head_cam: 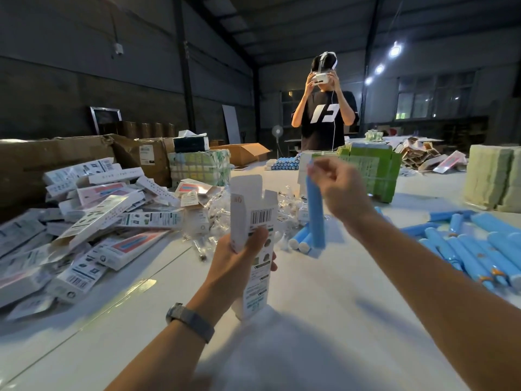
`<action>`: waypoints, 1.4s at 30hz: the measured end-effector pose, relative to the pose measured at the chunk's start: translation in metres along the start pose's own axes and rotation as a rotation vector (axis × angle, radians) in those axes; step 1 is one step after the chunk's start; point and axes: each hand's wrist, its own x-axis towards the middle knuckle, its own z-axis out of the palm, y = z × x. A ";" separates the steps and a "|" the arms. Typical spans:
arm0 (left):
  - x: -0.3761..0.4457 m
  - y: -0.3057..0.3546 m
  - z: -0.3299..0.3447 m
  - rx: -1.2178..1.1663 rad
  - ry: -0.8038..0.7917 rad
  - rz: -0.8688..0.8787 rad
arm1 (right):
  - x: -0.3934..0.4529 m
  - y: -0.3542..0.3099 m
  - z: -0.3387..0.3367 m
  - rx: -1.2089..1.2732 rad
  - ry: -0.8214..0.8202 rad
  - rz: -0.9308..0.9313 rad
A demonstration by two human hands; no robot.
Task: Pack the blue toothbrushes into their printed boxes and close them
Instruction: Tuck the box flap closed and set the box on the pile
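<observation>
The left hand [239, 258] grips a printed box [252, 235] upright, top flaps open. Just right of it, the right hand [338, 187] pinches the top of a blue toothbrush [315, 213] hanging upright above the table [324, 292]; its tip blurs among the fingers. More toothbrushes [479, 249] lie right, cut off at the edge.

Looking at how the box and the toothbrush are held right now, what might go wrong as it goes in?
1. The right hand pinches the blue toothbrush only at its top, so the hanging end may swing and miss the opening.
2. The open flaps of the printed box, gripped by the left hand, may fold inward or crease.
</observation>
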 end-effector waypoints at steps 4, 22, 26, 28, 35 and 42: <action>-0.002 0.002 0.000 0.007 -0.003 0.031 | -0.004 -0.071 -0.016 0.714 0.095 0.076; -0.002 0.001 0.003 0.005 0.036 0.128 | -0.029 -0.066 0.017 0.090 0.041 -0.352; 0.000 -0.001 0.001 0.003 0.022 0.152 | -0.029 -0.062 0.016 -0.066 0.084 -0.448; 0.001 -0.003 0.000 0.020 0.020 0.162 | -0.031 -0.058 0.019 -0.142 0.047 -0.467; 0.007 -0.013 -0.007 0.031 0.172 0.228 | -0.041 -0.035 0.030 -0.097 -0.230 -0.344; 0.017 -0.033 -0.018 0.117 0.641 0.158 | -0.020 0.007 0.047 -0.055 -0.071 -0.123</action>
